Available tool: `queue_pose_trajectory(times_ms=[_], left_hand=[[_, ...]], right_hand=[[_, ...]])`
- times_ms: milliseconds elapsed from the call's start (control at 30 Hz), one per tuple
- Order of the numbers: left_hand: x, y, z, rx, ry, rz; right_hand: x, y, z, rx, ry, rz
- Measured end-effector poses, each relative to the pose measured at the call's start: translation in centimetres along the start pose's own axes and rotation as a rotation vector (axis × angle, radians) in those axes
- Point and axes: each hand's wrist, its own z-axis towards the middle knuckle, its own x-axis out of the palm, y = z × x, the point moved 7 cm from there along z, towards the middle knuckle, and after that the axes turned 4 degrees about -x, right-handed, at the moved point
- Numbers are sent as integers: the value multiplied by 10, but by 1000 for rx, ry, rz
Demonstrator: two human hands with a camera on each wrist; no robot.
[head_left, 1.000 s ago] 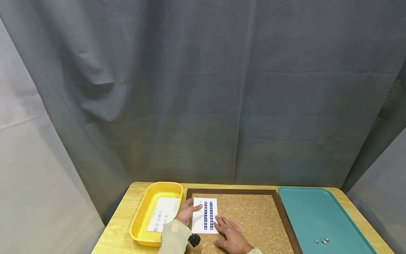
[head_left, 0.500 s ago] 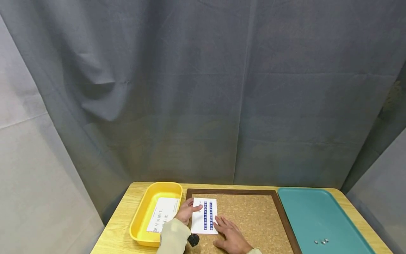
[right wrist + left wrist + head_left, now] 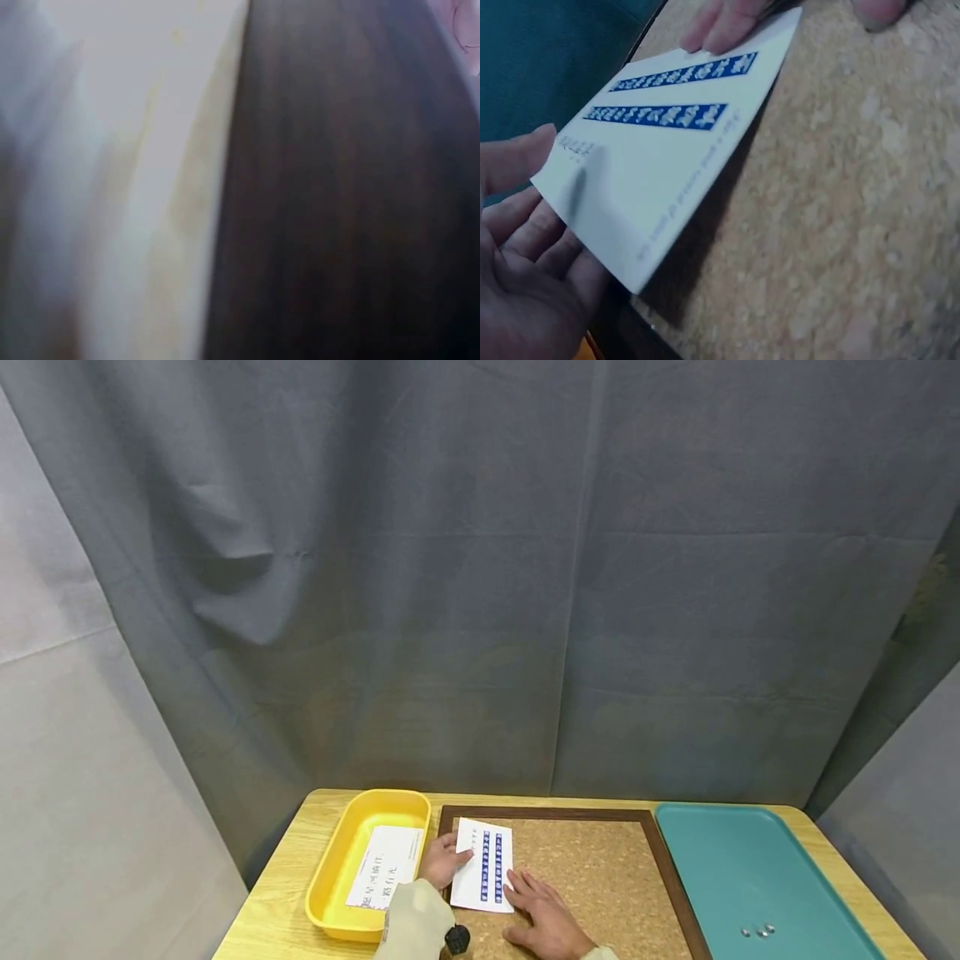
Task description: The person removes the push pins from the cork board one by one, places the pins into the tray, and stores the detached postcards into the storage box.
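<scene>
A white card [image 3: 482, 865] with two blue strips of white characters lies over the left part of a framed cork board [image 3: 600, 877]. My left hand [image 3: 444, 860] pinches its left edge, thumb above and fingers beneath, as the left wrist view shows. That side of the card [image 3: 652, 165] is raised off the cork, with a shadow under it. My right hand [image 3: 547, 914] rests on the cork, its spread fingertips touching the card's right edge. In the right wrist view only blurred dark and pale surfaces show, with a bit of skin at the top right.
Left of the board stands a yellow tray [image 3: 318, 893] holding another white card [image 3: 384, 867] with handwriting. To the right is a teal tray [image 3: 735, 852] with several small shiny metal pieces [image 3: 762, 932]. A grey curtain [image 3: 480, 610] hangs behind the wooden table [image 3: 262, 918].
The card has tilted, its left side rising and shifting slightly away from me, with my left hand moving along. My right hand has stayed nearly still.
</scene>
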Motion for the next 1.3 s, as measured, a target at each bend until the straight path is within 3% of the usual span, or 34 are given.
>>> queue_pose_trajectory(times_ms=[267, 733, 1000, 1300], left_hand=[[-1, -2, -4, 19, 10, 80], [-5, 0, -1, 7, -107, 258], [-4, -12, -4, 6, -148, 371], [-4, -33, -8, 81, -145, 460]], right_hand=[[3, -3, 2, 26, 17, -5], [1, -1, 0, 1, -12, -2], [-2, -1, 0, -3, -9, 20], [0, -4, 0, 23, 1, 36]])
